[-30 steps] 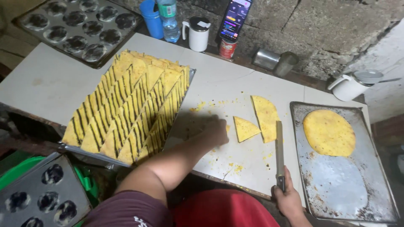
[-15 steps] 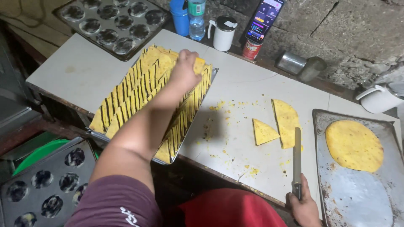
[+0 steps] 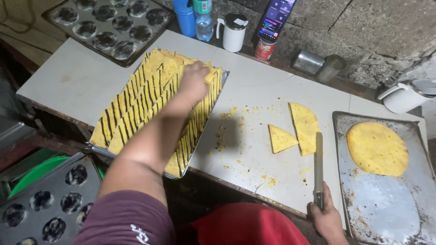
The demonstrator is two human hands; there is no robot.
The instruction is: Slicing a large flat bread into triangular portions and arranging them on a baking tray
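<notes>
Left hand (image 3: pixel 194 81) covers the yellow wedges (image 3: pixel 150 97) under it, so its fingertips and whatever they pinch can't be seen. Right hand (image 3: pixel 328 221) wraps the knife (image 3: pixel 319 168) handle and is clipped by the bottom edge. Muffin tin (image 3: pixel 113 25), baking tray (image 3: pixel 386 181) and white pot (image 3: pixel 408 94) run off frame.

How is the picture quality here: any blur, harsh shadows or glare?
Head view: sharp overall, with slight softness on the left hand over the tray of yellow wedges; the arm throws a soft shadow on the white table; the baking sheet shows mild sheen; straight edges bow slightly toward the corners.
</notes>
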